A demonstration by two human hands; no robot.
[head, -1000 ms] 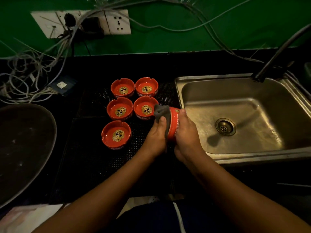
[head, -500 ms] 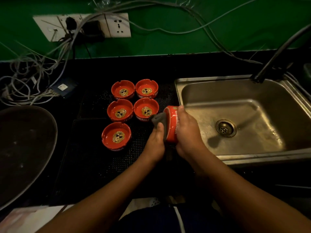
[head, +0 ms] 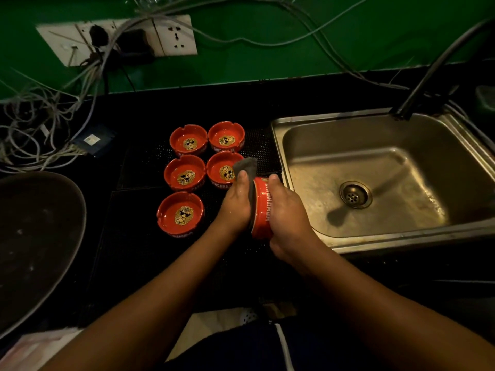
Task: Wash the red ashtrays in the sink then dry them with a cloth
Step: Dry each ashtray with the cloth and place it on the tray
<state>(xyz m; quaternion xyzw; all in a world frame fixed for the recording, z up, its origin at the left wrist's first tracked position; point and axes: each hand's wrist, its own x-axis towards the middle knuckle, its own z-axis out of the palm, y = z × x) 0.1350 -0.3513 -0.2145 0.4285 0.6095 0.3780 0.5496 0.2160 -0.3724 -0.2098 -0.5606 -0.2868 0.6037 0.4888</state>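
My right hand grips a red ashtray held on its edge above the black mat, just left of the sink. My left hand presses a grey cloth against the ashtray's open side; the cloth's top corner sticks up past my fingers. Several more red ashtrays with gold skull emblems sit upright on the mat: two at the back, two in the middle, one nearest me. The held ashtray's inside is hidden.
The steel sink has a drain and a dark tap at its back right. A large dark round tray lies at the left. Tangled cables and a wall socket strip fill the back left.
The cloth and my left hand have shifted across the ashtray's face, and both hands with the ashtray have drifted slightly nearer to me. The ashtrays on the mat have not moved.
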